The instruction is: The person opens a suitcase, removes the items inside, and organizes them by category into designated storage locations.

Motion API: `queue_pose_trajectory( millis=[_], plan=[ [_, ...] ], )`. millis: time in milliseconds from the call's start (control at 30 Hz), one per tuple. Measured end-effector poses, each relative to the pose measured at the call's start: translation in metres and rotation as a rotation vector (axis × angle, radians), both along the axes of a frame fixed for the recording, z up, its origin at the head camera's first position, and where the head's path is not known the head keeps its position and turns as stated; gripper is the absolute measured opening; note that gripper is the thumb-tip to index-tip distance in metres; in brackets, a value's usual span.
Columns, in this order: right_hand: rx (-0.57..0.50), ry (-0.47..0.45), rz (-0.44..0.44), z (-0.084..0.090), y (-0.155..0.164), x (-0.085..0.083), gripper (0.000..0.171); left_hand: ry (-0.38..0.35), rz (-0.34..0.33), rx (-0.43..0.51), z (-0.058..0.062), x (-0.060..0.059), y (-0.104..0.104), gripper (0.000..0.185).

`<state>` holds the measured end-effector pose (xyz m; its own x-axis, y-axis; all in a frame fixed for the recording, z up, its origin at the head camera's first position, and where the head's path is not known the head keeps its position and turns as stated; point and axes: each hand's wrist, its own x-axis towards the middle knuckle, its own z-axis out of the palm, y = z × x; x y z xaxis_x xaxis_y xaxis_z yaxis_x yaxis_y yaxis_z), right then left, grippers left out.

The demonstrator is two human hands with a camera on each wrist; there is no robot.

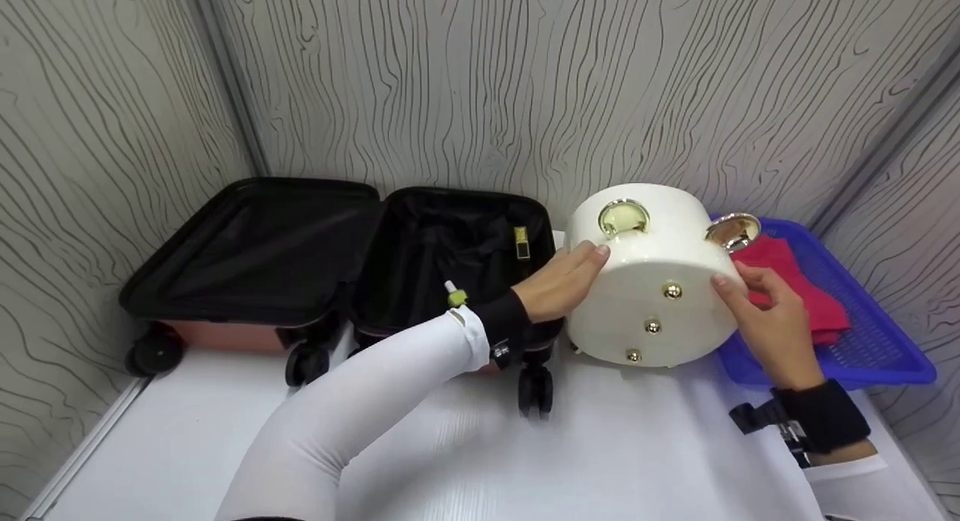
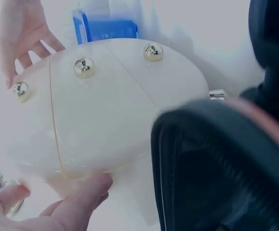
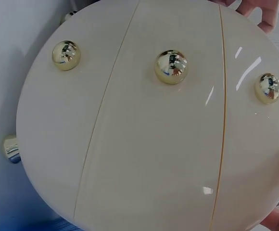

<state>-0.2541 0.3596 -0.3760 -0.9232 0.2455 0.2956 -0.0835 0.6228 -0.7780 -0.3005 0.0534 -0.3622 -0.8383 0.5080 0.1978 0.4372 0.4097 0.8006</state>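
Note:
A round white drawer box (image 1: 615,307) stands at the right of the open suitcase, with two gold ear-shaped pieces on top. Three gold knobs and two seams mark its front. My left hand (image 1: 562,285) holds its left upper edge, thumb toward the front, fingers along the side. At the opposite edge, my right hand (image 1: 772,326) grips with the thumb on the front face and fingers behind. The left wrist view shows the tilted-looking box (image 2: 101,110) beside the dark suitcase rim (image 2: 216,115). In the right wrist view the box (image 3: 149,134) fills most of the picture.
The black-lined suitcase (image 1: 247,244) lies open at the left, on wheels. Its right half holds a gold rectangular item (image 1: 522,244) and a small yellow-green bottle (image 1: 457,296). A blue basket (image 1: 892,363) with red cloth (image 1: 806,288) stands at the right. Patterned walls enclose the back.

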Motion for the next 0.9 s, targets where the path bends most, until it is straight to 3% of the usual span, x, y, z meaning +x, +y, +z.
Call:
queue_pose_trajectory(
  millis=[233, 467, 533, 600, 733, 800, 900],
  plan=[
    [0.014, 0.015, -0.014, -0.004, -0.004, 0.02, 0.056, 0.018, 0.023, -0.055, -0.003, 0.021, -0.002, 0.05],
    [0.024, -0.008, 0.013, -0.003, -0.003, 0.023, 0.059, 0.042, 0.035, -0.082, -0.003, 0.023, -0.006, 0.053],
    [0.033, -0.015, 0.01, -0.002, -0.003, 0.023, 0.064, 0.079, 0.042, -0.093, -0.002, 0.022, -0.007, 0.056],
    [0.026, 0.035, -0.041, -0.003, -0.007, 0.024, 0.061, 0.133, 0.034, -0.101, 0.0, 0.022, -0.008, 0.058],
    [-0.012, 0.214, -0.152, -0.007, -0.025, 0.031, 0.035, 0.27, -0.019, -0.117, 0.005, 0.019, -0.006, 0.056],
    [-0.042, 0.241, -0.12, -0.009, -0.036, 0.034, 0.021, 0.328, -0.048, -0.144, 0.006, 0.017, -0.004, 0.055],
    [-0.141, 0.123, 0.001, -0.012, -0.051, 0.034, 0.025, 0.379, -0.073, -0.19, 0.007, 0.013, -0.001, 0.054]
  ],
)
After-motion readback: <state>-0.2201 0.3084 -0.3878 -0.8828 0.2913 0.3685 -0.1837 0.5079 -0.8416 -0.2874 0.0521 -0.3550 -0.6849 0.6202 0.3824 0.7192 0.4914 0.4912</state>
